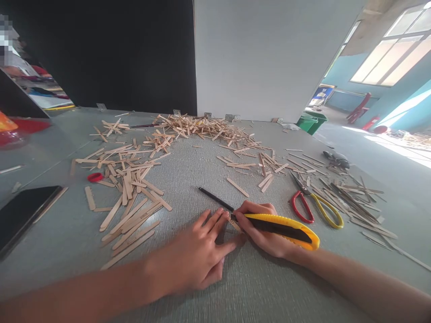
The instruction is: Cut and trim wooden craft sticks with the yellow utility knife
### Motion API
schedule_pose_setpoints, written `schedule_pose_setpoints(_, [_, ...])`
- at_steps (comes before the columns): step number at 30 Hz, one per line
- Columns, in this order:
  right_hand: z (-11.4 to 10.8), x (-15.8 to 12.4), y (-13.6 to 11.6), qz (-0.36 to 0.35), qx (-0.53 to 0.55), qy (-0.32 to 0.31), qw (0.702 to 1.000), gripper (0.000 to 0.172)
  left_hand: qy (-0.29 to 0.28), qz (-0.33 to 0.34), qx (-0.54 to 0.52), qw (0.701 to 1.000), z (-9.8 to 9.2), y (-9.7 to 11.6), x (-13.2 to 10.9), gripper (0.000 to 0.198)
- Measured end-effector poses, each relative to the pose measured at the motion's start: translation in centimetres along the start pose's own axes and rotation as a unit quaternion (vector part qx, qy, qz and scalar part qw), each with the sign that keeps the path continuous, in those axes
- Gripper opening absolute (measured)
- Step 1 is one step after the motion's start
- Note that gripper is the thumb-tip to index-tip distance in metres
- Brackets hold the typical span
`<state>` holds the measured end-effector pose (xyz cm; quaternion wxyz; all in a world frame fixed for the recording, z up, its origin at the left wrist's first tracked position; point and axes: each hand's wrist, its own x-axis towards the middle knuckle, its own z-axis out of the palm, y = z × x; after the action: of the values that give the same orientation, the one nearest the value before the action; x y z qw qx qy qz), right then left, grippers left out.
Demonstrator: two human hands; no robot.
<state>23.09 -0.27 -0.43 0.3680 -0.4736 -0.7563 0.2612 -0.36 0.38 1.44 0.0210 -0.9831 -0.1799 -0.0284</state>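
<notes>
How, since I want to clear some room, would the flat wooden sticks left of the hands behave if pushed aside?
The sticks look thin and flat, so they would probably slide rather than roll. They lie loosely crossed over each other, so a push would likely scatter them. Being so slim, they seem light and easy to snap.

Daylight pours through the tall glass windows [397, 54] at upper right, blown out white, glare spilling on the floor [397, 148] below. The grey table [188, 166] reads evenly bright, sharp at centre. Soft shadows pool under the left hand [195, 255] and right hand [262, 229]; a faint sheen rides the yellow plastic utility knife [286, 224]. The black back panel [101, 54] swallows detail. Edges bow and stretch, and a pixelated patch [6, 38] sits far left.
</notes>
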Motion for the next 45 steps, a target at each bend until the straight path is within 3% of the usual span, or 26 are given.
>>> schedule_pose_setpoints(5, [-0.1,-0.2,0.1,0.008,0.001,-0.011,1.000,0.032,-0.008,0.004,0.006,1.000,0.1,0.0,0.0,0.057])
schedule_pose_setpoints(13, [0.0,0.0,0.4,-0.006,0.014,-0.009,1.000,0.034,-0.003,-0.011,-0.013,1.000,0.1,0.4,0.0,0.069])
schedule_pose_setpoints(27, [0.0,-0.2,0.6,-0.039,0.010,-0.015,0.999,0.034,-0.019,-0.022,-0.030,0.999,-0.2,0.5,0.0,0.060])
schedule_pose_setpoints(45, [0.3,-0.6,1.4,-0.033,0.009,-0.007,0.999,0.033,-0.005,-0.026,-0.039,0.999,0.2,0.4,0.0,0.065])
